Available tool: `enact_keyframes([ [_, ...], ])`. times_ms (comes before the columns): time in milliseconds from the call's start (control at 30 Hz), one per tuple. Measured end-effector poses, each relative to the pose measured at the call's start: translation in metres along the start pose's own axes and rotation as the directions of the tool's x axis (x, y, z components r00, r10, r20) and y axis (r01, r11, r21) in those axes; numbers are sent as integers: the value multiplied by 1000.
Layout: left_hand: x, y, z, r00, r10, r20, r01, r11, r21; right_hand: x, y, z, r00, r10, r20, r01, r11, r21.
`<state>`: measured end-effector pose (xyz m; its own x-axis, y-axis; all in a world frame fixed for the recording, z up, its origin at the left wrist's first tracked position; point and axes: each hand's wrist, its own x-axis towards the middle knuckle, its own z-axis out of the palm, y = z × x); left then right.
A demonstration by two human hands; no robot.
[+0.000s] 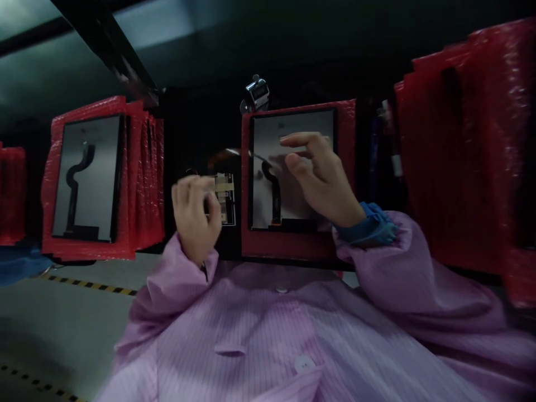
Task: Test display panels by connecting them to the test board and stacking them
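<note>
In front of me a flat display panel (293, 195) lies back side up on a red bubble-wrap sheet (288, 245). A dark curved flex cable (274, 192) runs over its grey back. Above the panel's right half is my right hand (322, 176), its thumb and bent fingers apart with nothing visible between them. Left of the panel, my left hand (193, 215) has its fingers curled towards the thumb; whatever they may hold is hidden. Beside it lie small printed pieces (226, 198) with a yellowish strip. A blurred brownish translucent strip (228, 153) shows between the hands.
On the left another panel (90, 178) with a flex cable rests on stacked red bubble-wrap sheets (146, 184). A tall red stack (456, 167) stands on the right, pens (393, 139) beside it. A metal tally counter (257, 94) sits behind the middle panel. A blue sleeve (20, 262) shows far left.
</note>
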<state>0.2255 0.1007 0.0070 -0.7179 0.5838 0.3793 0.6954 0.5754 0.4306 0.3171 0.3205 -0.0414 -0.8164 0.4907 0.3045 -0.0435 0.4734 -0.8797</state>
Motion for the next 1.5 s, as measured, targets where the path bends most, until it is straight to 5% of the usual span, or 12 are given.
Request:
enact_keyframes([
  [100,-46,-2,11,985,-18,169,-8,988,156,1,3,-7,996,73,-53,-73,997,-1],
  [200,-66,-5,22,976,-6,220,-45,974,223,1,3,-15,990,114,-83,-115,993,-11],
  [467,-61,-9,22,977,108,186,-165,931,326,-13,-2,-45,954,218,-204,-218,976,26],
  [700,-63,-14,23,978,96,187,-154,931,331,-73,-1,-60,924,321,-209,-341,938,-65],
  [867,-57,-7,20,978,119,171,-172,924,342,-107,-5,-53,930,343,-135,-365,907,-211],
  [1100,-51,30,34,958,209,195,-225,972,64,-118,-7,-21,936,293,-195,-339,899,-278],
  [1333,-37,27,21,925,94,368,-71,995,-77,-104,-33,-45,837,539,-91,-510,829,229],
  [1433,-12,20,3,853,-5,522,134,968,-211,-93,-70,-49,904,427,-25,-382,832,402],
  [1500,9,18,-6,846,-99,523,296,904,-309,-84,-97,-40,961,278,-10,-253,886,388],
])
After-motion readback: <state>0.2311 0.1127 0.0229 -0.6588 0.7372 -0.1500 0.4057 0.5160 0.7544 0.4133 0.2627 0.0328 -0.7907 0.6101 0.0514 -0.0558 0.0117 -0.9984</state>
